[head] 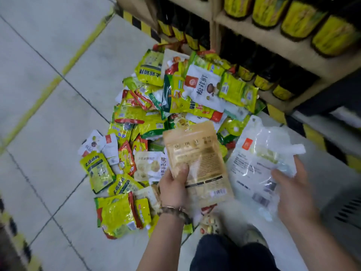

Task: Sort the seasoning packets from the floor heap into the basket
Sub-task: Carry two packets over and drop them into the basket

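Tiled floor (48,61), packet heap (156,122), shelves (273,42)

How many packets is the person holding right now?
2: a tan packet gripped by the left hand, and a white packet held by the right hand. More may be stacked behind the white one.

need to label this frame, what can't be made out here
Head view only.
- tan packet in the left hand: print blurred, unreadable.
- white packet in the right hand: smeared by motion.
- heap: lower packets buried under the top ones.
- dark slatted thing at the right edge: cut off; cannot tell if it is the basket.
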The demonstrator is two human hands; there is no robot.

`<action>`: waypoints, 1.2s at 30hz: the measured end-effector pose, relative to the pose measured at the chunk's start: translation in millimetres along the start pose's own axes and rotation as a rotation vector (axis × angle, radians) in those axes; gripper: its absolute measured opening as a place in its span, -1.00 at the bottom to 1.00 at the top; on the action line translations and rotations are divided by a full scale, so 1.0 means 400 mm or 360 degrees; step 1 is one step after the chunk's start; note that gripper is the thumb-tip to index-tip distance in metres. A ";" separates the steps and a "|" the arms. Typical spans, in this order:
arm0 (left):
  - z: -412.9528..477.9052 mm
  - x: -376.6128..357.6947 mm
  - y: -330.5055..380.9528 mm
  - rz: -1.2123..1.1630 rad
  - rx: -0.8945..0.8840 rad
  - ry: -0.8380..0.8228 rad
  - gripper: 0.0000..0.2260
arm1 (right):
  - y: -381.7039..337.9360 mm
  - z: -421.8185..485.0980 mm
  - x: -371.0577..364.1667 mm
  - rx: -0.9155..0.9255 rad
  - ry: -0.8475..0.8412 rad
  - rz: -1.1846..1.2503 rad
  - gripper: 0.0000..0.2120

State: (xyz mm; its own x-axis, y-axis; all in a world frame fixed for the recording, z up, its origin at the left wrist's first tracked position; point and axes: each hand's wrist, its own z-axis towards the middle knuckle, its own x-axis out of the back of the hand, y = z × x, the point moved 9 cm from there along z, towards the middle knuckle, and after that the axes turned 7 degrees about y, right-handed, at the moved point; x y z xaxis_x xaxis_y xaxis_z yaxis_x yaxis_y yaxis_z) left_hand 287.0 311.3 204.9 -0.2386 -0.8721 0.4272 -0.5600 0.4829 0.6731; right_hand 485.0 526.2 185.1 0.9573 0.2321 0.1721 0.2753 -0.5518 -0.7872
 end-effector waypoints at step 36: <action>-1.301 -0.856 -0.046 0.0704 -0.1094 -0.1343 -0.51 | -0.039 -0.360 1.526 -0.0039 0.1574 0.0610 -0.64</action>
State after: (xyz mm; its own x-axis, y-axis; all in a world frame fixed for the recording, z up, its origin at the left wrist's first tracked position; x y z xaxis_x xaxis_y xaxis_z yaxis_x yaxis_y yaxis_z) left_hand 791.8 642.0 360.2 -0.8998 -0.2685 0.3438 0.1880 0.4726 0.8610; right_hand 1077.8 561.0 387.6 0.6230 -0.7097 0.3289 -0.0688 -0.4685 -0.8808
